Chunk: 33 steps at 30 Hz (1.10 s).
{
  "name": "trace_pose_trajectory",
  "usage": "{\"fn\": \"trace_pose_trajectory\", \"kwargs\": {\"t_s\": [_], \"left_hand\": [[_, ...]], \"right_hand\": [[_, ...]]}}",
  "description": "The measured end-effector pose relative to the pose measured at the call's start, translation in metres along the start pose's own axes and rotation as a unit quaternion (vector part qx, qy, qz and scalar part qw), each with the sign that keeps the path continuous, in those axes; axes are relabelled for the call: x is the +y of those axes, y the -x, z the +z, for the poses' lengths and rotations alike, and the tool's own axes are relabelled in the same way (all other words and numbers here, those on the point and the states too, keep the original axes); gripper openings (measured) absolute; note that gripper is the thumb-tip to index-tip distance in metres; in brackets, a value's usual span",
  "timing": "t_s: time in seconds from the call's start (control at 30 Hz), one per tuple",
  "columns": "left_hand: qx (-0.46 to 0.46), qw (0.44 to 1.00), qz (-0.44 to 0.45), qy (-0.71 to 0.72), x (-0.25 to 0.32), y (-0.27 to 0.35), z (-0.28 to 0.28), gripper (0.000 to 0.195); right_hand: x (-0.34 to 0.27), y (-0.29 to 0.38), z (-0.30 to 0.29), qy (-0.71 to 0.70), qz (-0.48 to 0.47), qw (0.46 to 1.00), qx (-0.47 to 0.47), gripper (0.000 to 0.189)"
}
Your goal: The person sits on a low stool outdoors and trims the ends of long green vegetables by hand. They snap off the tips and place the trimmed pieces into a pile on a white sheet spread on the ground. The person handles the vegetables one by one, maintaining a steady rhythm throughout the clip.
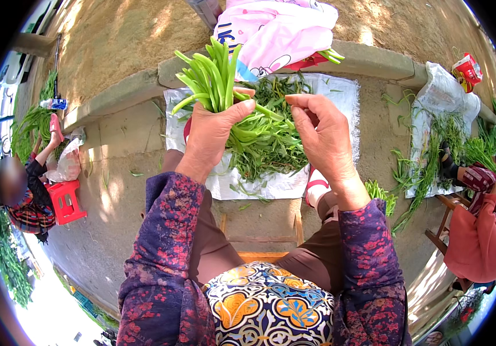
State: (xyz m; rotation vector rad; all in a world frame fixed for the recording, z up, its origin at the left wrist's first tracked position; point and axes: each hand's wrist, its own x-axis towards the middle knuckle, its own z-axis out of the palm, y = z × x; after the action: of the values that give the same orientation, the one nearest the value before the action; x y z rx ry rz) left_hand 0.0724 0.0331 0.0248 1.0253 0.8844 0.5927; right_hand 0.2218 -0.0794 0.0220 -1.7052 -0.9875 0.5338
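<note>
My left hand (213, 134) is closed around a bunch of thick green vegetable stalks (213, 80), their bare ends fanning upward. Long leaves (250, 129) trail from the bunch below the fist, over a heap of cut greens (261, 162). That heap lies on a white woven plastic sheet (336, 86) between my feet. To the right, my right hand (321, 129) hovers above the heap, thumb and forefinger slightly apart, with nothing visible between them. One stalk from the bunch points towards its fingertips without touching them.
Beyond the sheet, a pink printed cloth (278, 34) covers more stalks by a concrete curb (369, 60). At left, a person sits by a red plastic stool (64, 201). Another person sits at right near a second white sheet (436, 95) with greens. Cut stalks (380, 197) lie beside my right leg.
</note>
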Motion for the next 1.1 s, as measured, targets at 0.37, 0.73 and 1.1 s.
{"fn": "trace_pose_trajectory", "kwargs": {"t_s": [0.37, 0.73, 1.1], "left_hand": [[-0.026, 0.999, 0.009, -0.023, 0.003, 0.004, 0.005, 0.022], [0.017, 0.998, 0.017, -0.053, 0.001, 0.006, 0.004, 0.015], [-0.003, 1.000, 0.027, 0.003, -0.005, 0.005, 0.001, 0.017]], "right_hand": [[-0.007, 0.004, 0.002, 0.049, 0.034, 0.996, -0.061, 0.007], [-0.006, 0.001, 0.001, 0.034, 0.074, 0.997, -0.005, 0.008], [0.003, -0.008, -0.007, -0.320, 0.266, 0.909, 0.011, 0.014]]}}
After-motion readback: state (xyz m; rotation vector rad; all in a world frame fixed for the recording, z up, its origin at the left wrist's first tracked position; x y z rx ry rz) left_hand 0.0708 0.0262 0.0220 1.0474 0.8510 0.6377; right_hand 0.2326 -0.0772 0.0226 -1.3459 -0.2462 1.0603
